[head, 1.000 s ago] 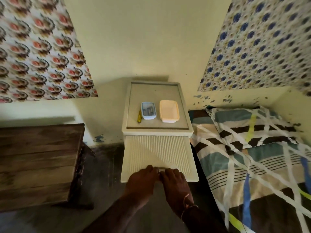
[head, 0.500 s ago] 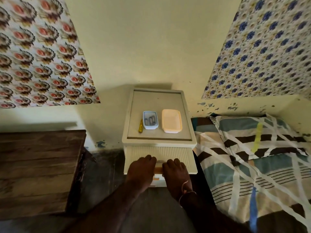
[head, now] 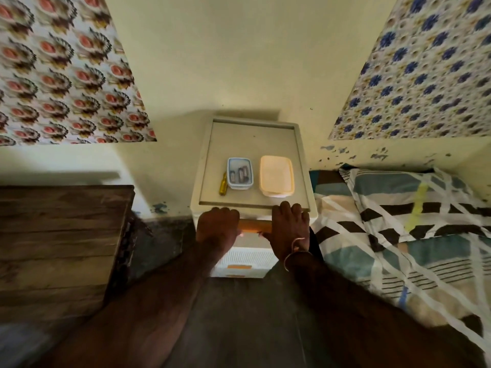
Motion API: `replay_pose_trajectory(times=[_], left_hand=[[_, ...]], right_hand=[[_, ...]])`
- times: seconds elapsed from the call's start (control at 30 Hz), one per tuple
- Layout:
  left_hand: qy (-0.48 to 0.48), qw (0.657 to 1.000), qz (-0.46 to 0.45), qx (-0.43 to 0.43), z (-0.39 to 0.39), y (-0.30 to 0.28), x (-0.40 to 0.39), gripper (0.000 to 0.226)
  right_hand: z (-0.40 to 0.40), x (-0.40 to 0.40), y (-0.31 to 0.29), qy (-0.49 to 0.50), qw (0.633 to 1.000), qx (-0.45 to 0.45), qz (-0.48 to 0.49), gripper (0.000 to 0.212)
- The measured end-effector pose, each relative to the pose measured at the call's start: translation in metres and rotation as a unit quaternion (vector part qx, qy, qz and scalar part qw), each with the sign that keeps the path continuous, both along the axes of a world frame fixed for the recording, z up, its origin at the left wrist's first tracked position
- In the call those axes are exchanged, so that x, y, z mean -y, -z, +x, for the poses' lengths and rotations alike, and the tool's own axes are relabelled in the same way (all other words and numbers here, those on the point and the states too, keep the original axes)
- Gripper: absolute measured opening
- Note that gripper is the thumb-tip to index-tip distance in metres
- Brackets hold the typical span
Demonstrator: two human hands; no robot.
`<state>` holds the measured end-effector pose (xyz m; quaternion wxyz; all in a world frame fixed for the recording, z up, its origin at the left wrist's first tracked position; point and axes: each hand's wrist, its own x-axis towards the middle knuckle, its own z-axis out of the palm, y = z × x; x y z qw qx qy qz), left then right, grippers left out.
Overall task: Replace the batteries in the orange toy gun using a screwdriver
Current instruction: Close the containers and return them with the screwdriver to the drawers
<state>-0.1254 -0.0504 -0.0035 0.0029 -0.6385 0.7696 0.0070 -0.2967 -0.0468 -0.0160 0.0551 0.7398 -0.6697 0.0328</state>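
Nearest the camera, the left hand (head: 216, 226) and right hand (head: 288, 225) press against the top drawer front of a white plastic cabinet (head: 243, 257), flanking its orange handle (head: 255, 225); whether their fingers curl cannot be told. Ribbed drawer fronts show below. Farther back, on the smooth recessed top: a yellow-handled screwdriver (head: 223, 185), a clear tub of batteries (head: 239, 173) and a cream tub (head: 276, 175). The toy gun is not visible; the task appears barely begun.

A cream drawer cabinet (head: 300, 179) has orange handles (head: 255, 225). The screwdriver (head: 223, 185) is yellow, one tub (head: 239, 173) blue-rimmed, another (head: 276, 176) pale orange. The bedsheet (head: 398, 256) shows white crisscross stripes.
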Motion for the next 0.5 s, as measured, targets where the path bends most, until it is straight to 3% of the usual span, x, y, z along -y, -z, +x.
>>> replay_pose_trajectory(times=[0.27,0.4,0.5], left_hand=[[-0.007,0.999,0.011,-0.049,-0.003,-0.009,-0.004,0.037],[-0.102,0.978,-0.044,-0.175,0.008,-0.023,0.013,0.033],[-0.195,0.948,-0.009,-0.252,0.02,-0.028,0.042,0.026]], right_hand=[[-0.006,-0.001,0.0,-0.002,1.0,0.017,-0.012,0.058],[-0.012,0.007,-0.011,0.058,0.987,0.136,-0.061,0.056],[-0.018,0.027,-0.029,0.184,0.933,0.306,-0.035,0.055]])
